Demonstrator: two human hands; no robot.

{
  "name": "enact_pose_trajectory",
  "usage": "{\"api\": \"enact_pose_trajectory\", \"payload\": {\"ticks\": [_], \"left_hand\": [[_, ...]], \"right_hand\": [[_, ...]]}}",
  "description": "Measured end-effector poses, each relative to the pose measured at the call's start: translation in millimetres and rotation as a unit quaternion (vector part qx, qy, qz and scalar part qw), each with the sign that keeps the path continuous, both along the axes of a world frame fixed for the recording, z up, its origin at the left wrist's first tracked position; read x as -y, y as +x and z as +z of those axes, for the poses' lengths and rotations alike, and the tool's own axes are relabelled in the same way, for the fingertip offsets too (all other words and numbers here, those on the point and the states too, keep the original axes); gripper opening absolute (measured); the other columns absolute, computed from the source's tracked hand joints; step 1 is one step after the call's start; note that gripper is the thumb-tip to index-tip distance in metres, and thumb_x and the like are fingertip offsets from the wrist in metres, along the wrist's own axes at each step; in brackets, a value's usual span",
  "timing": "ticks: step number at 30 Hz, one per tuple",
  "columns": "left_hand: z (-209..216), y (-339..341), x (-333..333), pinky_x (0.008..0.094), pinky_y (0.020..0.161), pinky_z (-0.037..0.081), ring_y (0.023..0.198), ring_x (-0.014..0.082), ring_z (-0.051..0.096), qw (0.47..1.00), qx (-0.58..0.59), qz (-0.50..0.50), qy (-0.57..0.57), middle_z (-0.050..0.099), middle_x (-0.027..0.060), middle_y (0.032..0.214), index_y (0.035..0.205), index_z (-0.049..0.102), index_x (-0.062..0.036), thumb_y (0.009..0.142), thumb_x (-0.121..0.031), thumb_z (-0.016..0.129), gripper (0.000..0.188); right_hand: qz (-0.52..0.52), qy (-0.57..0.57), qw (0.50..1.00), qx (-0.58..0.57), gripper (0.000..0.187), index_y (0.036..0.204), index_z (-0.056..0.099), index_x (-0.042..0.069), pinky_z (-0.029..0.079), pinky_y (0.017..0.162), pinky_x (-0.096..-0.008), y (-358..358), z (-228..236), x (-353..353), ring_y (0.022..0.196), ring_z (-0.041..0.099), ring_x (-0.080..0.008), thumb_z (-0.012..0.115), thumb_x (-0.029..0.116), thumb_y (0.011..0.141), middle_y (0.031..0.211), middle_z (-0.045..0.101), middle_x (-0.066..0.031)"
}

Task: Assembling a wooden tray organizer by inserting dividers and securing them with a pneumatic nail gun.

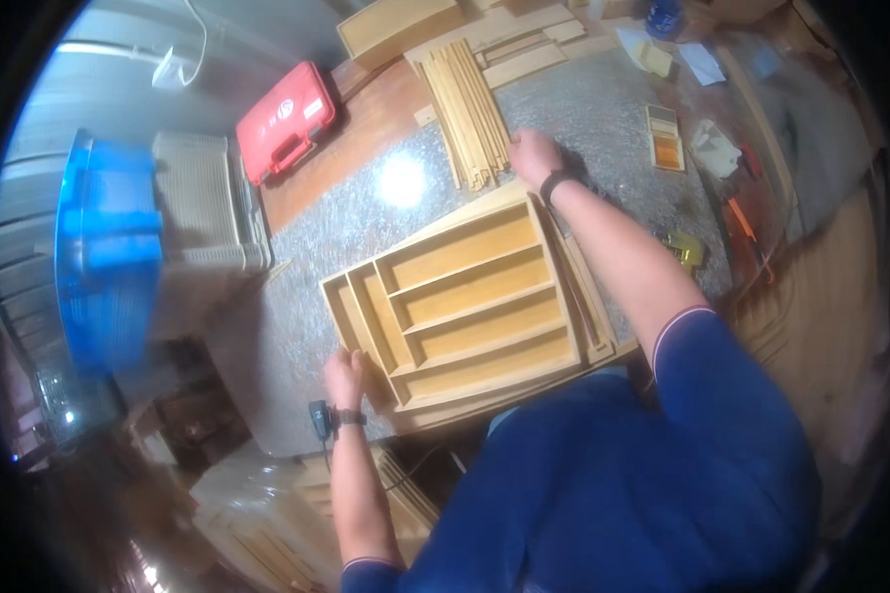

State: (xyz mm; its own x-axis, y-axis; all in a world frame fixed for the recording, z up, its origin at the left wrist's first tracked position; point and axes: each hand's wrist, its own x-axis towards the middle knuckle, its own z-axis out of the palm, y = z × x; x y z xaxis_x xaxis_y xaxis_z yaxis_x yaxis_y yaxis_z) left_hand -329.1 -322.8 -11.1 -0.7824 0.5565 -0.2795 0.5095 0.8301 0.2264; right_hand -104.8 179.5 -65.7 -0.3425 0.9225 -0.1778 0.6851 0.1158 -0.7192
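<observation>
Compartments divide a pale wooden rectangular tray (479, 309), which lies at a slant by the near edge of a grey speckled tabletop (302, 341), close to the person's torso. The left hand (344, 376) rests with curled fingers against the tray's left wall, near its lower corner; I cannot tell whether it grips. The right hand (536, 158) is bent beside the near end of a bundle of thin wooden strips (462, 114), its hold unclear. Open tabletop lies between the tray and a red hard-shell case (287, 121), and right of the strips.
</observation>
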Motion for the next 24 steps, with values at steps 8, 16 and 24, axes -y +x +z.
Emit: {"api": "enact_pose_trajectory", "payload": {"ticks": [8,16,24], "left_hand": [[8,31,-13,0.0517,0.079,0.053,0.089,0.0482,0.068,0.996,0.053,0.024,-0.067,0.07,0.0305,0.092,0.097,0.07,0.0034,0.096,-0.022,0.07,0.025],[-6,50,3,0.0478,0.07,0.052,0.073,0.0423,0.066,0.997,0.066,0.006,0.035,0.066,0.0306,0.079,0.091,0.064,0.0084,0.097,-0.026,0.071,0.036],[61,69,-118,0.0467,0.087,0.059,0.1,0.0372,0.074,0.995,-0.081,-0.06,-0.016,0.073,0.0239,0.12,0.138,0.066,-0.0011,0.101,-0.04,0.071,0.053]], "right_hand": [[0.052,-0.024,0.993,0.1,0.022,0.102,0.081,0.004,0.058,0.098,-0.0496,-13,-16,-31,0.107,0.074,-0.0426,0.065,0.015,0.09,0.108,0.076,-0.0267],[0.035,-0.086,0.989,0.114,0.03,0.115,0.077,-0.001,0.056,0.105,-0.0468,-18,-16,-45,0.122,0.069,-0.0425,0.066,0.014,0.093,0.125,0.072,-0.028],[0.076,-0.131,0.988,0.013,0.014,0.086,0.078,0.009,0.06,0.084,-0.0481,144,64,62,0.09,0.075,-0.0398,0.069,0.019,0.083,0.091,0.075,-0.022]]}}
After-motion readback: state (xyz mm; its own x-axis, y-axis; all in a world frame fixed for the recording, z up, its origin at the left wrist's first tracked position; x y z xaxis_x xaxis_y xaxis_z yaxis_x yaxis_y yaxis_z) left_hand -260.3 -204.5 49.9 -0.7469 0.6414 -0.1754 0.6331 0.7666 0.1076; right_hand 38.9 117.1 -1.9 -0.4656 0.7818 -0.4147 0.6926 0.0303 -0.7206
